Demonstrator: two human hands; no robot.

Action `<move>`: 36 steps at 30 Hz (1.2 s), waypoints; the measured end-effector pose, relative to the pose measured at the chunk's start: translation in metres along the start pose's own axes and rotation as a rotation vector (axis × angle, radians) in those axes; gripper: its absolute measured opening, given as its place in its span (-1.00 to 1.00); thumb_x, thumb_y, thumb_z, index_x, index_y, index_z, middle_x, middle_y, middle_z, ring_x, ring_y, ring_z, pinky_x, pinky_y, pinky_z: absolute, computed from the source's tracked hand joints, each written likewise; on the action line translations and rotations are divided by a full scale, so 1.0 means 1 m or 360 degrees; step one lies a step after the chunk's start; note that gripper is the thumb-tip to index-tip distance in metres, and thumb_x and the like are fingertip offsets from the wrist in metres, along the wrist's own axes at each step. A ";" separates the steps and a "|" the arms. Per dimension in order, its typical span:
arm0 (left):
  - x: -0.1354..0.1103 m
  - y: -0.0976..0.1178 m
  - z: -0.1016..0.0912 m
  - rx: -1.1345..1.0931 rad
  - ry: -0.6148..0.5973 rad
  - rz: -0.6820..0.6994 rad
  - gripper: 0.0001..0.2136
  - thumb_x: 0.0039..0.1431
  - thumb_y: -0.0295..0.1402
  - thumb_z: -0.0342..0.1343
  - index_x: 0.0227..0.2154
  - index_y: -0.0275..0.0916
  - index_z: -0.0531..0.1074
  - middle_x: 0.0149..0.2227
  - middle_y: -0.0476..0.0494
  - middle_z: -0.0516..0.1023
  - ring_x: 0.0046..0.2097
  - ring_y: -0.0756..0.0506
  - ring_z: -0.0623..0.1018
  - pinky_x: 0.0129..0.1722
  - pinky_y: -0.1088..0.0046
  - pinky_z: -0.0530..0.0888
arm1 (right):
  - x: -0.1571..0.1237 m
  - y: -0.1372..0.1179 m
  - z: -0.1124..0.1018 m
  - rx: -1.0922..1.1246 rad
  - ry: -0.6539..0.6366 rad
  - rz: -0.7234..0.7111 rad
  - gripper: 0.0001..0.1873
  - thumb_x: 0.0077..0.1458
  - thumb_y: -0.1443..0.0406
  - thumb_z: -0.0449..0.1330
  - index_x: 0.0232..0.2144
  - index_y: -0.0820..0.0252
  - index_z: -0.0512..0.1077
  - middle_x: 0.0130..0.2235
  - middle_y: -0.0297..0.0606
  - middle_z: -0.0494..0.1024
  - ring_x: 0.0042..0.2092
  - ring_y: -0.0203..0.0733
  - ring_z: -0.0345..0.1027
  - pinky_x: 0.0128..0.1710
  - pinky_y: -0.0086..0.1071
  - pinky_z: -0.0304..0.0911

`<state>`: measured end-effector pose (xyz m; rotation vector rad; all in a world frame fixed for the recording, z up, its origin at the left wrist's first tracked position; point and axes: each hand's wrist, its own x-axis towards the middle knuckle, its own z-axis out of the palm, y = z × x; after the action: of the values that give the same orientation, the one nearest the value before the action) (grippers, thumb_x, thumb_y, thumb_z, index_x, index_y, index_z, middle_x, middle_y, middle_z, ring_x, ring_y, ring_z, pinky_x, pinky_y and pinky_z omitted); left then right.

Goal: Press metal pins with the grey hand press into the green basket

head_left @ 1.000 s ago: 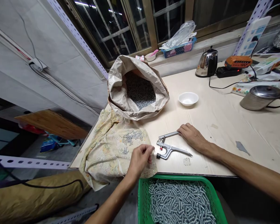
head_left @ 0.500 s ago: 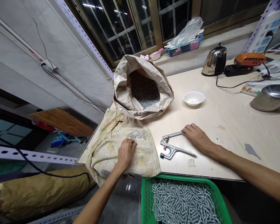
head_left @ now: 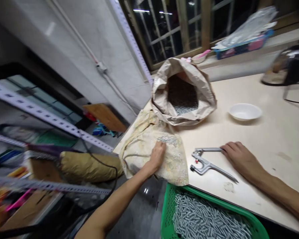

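My left hand (head_left: 157, 156) rests on a flowered cloth (head_left: 137, 146), its fingers closed at the edge of a small pile of thin silvery metal pieces (head_left: 168, 140). What its fingertips hold, if anything, is hidden. My right hand (head_left: 239, 157) lies on the table with curled fingers over the end of the upper handle of snap-type hand pliers (head_left: 205, 165). These pliers lie on the tabletop, jaws to the left and handles apart. Behind the cloth, a wide-mouthed paper-like sack (head_left: 161, 106) holds many small metal pieces.
A green basket (head_left: 167, 205) full of short metal screw-like pieces stands below the table's front edge. To the right on the table (head_left: 276, 136) are a white bowl (head_left: 245, 112) and a kettle (head_left: 276, 66). A blue basket (head_left: 244, 45) sits on the windowsill.
The view has swung left, so everything appears farther right and more shelving shows at left. Both hands keep about the same places on the cloth and at the pliers.
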<state>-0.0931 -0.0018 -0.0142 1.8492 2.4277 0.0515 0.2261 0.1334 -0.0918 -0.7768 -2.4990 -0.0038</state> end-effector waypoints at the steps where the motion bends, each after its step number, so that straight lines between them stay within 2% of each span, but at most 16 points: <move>1: -0.002 0.004 -0.003 -0.0034 0.0009 -0.0025 -0.77 0.24 -0.52 -0.17 -0.29 -0.28 0.41 -0.19 -0.22 0.46 -0.10 -0.13 0.43 -0.08 0.33 0.38 | -0.002 0.003 0.003 0.0013 0.0024 -0.0026 -0.73 0.29 0.28 -0.07 -0.26 0.21 0.42 -0.28 -0.07 0.44 -0.25 -0.02 0.20 -0.25 -0.19 0.16; 5: -0.009 0.020 -0.015 -0.0335 0.0091 -0.0025 -0.83 0.20 -0.50 -0.07 -0.35 -0.26 0.43 -0.24 -0.18 0.47 -0.14 -0.11 0.46 -0.09 0.36 0.39 | 0.000 0.010 0.010 0.0014 0.0056 -0.0060 -0.67 0.30 0.23 -0.11 -0.26 0.23 0.43 -0.30 -0.05 0.44 -0.26 0.01 0.18 -0.27 -0.18 0.16; 8: -0.015 0.035 -0.022 -0.0739 0.0098 -0.0047 -0.90 0.08 -0.52 0.04 -0.40 -0.26 0.44 -0.35 -0.10 0.50 -0.26 -0.06 0.50 -0.17 0.41 0.42 | 0.005 0.002 0.000 -0.0035 -0.0037 0.0016 -0.67 0.29 0.25 -0.10 -0.28 0.24 0.44 -0.27 -0.05 0.46 -0.24 0.00 0.19 -0.27 -0.19 0.15; 12: -0.015 0.056 -0.020 -0.1342 -0.0195 -0.0181 -0.91 0.02 -0.39 0.08 -0.40 -0.27 0.44 -0.52 0.01 0.45 -0.52 0.01 0.43 -0.51 0.51 0.37 | 0.014 -0.016 -0.026 -0.0083 -0.0103 0.0140 -0.71 0.28 0.28 -0.03 -0.10 0.29 0.41 -0.13 -0.02 0.47 -0.14 -0.01 0.21 -0.19 -0.21 0.12; 14: -0.013 0.065 -0.013 -0.1504 -0.0325 -0.0237 -0.86 -0.02 -0.33 0.10 -0.41 -0.28 0.44 -0.58 0.05 0.41 -0.59 0.03 0.37 -0.59 0.53 0.32 | 0.016 -0.030 -0.039 -0.0004 -0.0169 0.0105 -0.74 0.29 0.25 0.00 -0.15 0.27 0.42 -0.20 -0.09 0.47 -0.17 -0.06 0.22 -0.18 -0.25 0.09; 17: -0.010 0.077 -0.001 -0.1549 -0.0395 -0.0258 -0.81 -0.06 -0.28 0.12 -0.42 -0.29 0.45 -0.62 0.08 0.38 -0.62 0.05 0.34 -0.62 0.55 0.28 | 0.012 -0.051 -0.049 0.0097 -0.0327 -0.0014 -0.74 0.29 0.16 0.04 -0.24 0.22 0.41 -0.25 -0.17 0.46 -0.21 -0.11 0.23 -0.18 -0.27 0.06; 19: -0.008 0.081 0.005 -0.1534 -0.0420 -0.0242 -0.80 -0.06 -0.25 0.12 -0.43 -0.29 0.45 -0.62 0.07 0.38 -0.61 0.05 0.33 -0.62 0.56 0.25 | 0.007 -0.058 -0.049 0.0059 -0.0413 -0.0002 -0.75 0.25 0.14 0.09 -0.26 0.23 0.39 -0.23 -0.17 0.45 -0.20 -0.11 0.23 -0.18 -0.26 0.04; 26: -0.003 0.087 0.006 -0.1411 -0.0436 -0.0176 -0.76 -0.05 -0.20 0.15 -0.43 -0.30 0.48 -0.53 -0.03 0.49 -0.53 0.02 0.38 -0.57 0.56 0.23 | 0.014 -0.049 -0.038 0.0186 -0.0705 0.0040 -0.88 0.27 0.29 0.06 -0.31 0.21 0.31 -0.27 -0.23 0.44 -0.27 -0.18 0.23 -0.25 -0.31 0.06; 31: 0.001 0.090 0.008 -0.1411 -0.0531 -0.0242 -0.75 -0.05 -0.18 0.19 -0.47 -0.31 0.48 -0.59 0.00 0.44 -0.57 0.06 0.33 -0.59 0.56 0.19 | 0.017 -0.048 -0.039 0.0227 -0.0666 -0.0010 -0.86 0.28 0.30 0.04 -0.34 0.22 0.31 -0.30 -0.23 0.44 -0.29 -0.21 0.22 -0.26 -0.32 0.07; 36: 0.005 0.095 0.002 -0.1527 -0.0783 -0.0539 -0.82 -0.04 -0.27 0.21 -0.50 -0.30 0.43 -0.71 0.10 0.32 -0.69 0.10 0.20 -0.67 0.56 0.13 | 0.010 -0.048 -0.032 0.0185 -0.0602 -0.0046 -0.81 0.30 0.33 -0.05 -0.32 0.24 0.31 -0.29 -0.23 0.44 -0.38 -0.26 0.15 -0.38 -0.33 -0.02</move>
<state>-0.0031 0.0278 -0.0083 0.8877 1.8137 0.5493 0.2089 0.0939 -0.0520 -0.7498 -2.8335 0.3020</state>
